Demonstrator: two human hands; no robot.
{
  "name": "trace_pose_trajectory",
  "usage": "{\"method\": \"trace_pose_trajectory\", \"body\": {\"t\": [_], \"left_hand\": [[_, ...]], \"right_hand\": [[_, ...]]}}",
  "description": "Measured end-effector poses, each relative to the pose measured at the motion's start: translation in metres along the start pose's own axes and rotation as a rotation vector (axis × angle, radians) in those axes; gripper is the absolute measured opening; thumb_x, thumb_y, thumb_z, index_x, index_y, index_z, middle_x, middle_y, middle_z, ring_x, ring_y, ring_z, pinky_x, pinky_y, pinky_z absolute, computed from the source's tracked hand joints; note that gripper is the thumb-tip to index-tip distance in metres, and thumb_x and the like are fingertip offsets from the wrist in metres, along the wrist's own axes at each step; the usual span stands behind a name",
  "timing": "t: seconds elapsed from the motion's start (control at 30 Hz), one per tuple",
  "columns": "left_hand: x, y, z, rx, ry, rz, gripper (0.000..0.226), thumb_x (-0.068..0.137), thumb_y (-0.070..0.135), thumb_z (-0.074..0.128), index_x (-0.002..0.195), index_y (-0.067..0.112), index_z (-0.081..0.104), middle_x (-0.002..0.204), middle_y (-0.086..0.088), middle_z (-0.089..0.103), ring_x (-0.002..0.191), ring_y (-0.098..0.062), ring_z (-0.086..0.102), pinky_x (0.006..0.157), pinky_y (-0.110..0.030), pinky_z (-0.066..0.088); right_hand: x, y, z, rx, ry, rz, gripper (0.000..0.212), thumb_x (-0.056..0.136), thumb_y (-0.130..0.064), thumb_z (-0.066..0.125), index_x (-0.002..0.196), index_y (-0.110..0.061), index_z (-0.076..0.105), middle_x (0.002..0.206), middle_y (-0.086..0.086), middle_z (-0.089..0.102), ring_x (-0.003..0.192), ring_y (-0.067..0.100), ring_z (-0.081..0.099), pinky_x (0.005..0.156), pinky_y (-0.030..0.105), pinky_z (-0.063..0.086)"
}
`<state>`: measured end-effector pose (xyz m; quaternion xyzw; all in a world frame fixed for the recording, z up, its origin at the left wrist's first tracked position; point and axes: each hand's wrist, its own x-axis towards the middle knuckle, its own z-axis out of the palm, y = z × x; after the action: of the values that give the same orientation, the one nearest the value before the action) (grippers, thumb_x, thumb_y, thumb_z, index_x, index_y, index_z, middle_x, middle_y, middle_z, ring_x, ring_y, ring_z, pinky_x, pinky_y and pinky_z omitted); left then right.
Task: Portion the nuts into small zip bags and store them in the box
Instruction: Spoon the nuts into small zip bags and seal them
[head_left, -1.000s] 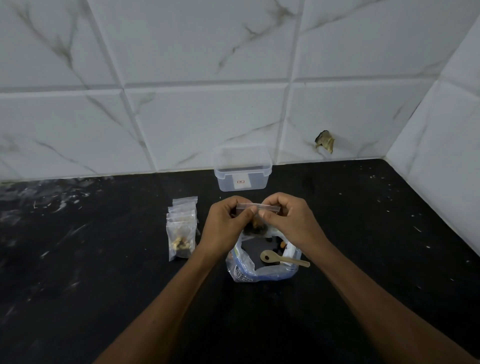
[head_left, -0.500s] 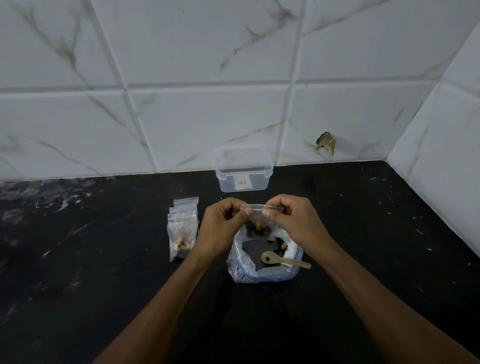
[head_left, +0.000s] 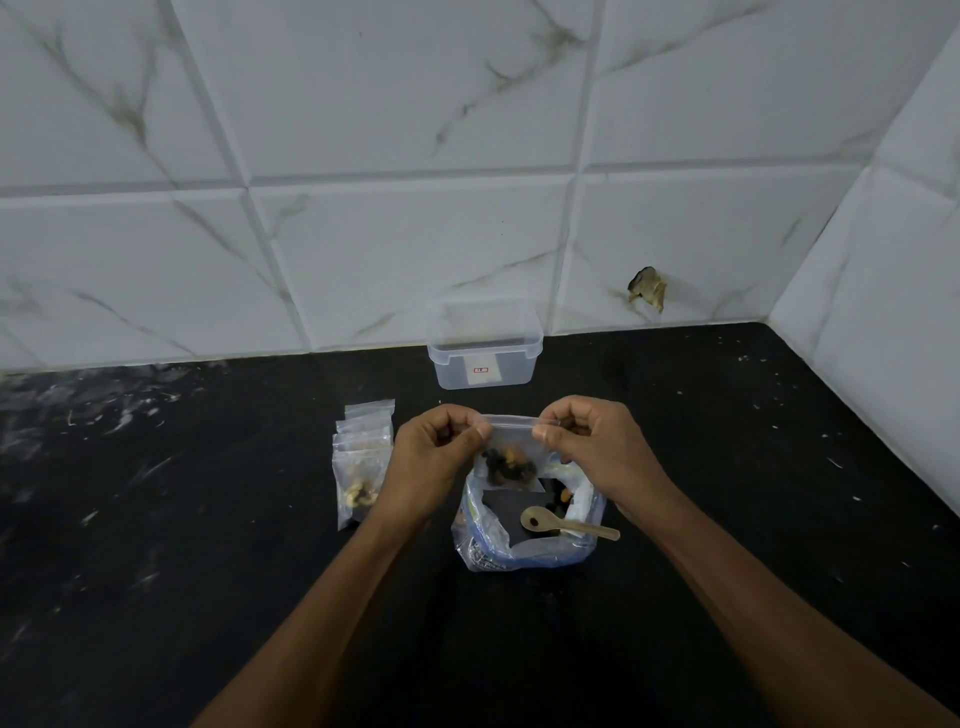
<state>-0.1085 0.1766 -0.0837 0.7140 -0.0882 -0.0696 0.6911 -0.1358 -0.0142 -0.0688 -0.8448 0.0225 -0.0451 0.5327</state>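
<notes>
Both hands (head_left: 511, 447) — pinched zip bag (head_left: 511, 457)

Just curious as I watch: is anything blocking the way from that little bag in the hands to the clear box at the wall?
Nothing visible does. The small zip bag, pinched by the left hand and right hand, hangs just before the open box, with only bare black counter between.
</notes>
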Motion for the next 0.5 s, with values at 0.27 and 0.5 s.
{"method": "trace_pose_trajectory", "body": {"t": [0.27, 0.5], "left_hand": [[-0.001, -0.0012, -0.0061, 0.044, -0.002, -0.008, 0.015, 0.09, 0.005, 0.064, 0.081, 0.015, 0.068, 0.08, 0.001, 0.072, 0.08, -0.012, 0.068, 0.074, -0.024, 0.056], [-0.0003, 0.0005, -0.0061, 0.032, -0.046, 0.037, 0.013, 0.091, 0.001, 0.062, 0.089, 0.014, 0.065, 0.087, -0.01, 0.065, 0.081, -0.017, 0.062, 0.074, -0.026, 0.054]], "right_hand": [[-0.0026, 0.0012, 0.0001, 0.027, -0.005, 0.05, 0.007, 0.086, -0.01, 0.067, 0.085, -0.016, 0.069, 0.083, 0.005, 0.071, 0.079, 0.019, 0.069, 0.071, 0.028, 0.058], [-0.0002, -0.0015, 0.0028, 0.058, -0.007, 0.037, 0.013, 0.086, -0.007, 0.067, 0.081, -0.018, 0.071, 0.078, 0.006, 0.072, 0.076, 0.021, 0.069, 0.068, 0.025, 0.056]]}}
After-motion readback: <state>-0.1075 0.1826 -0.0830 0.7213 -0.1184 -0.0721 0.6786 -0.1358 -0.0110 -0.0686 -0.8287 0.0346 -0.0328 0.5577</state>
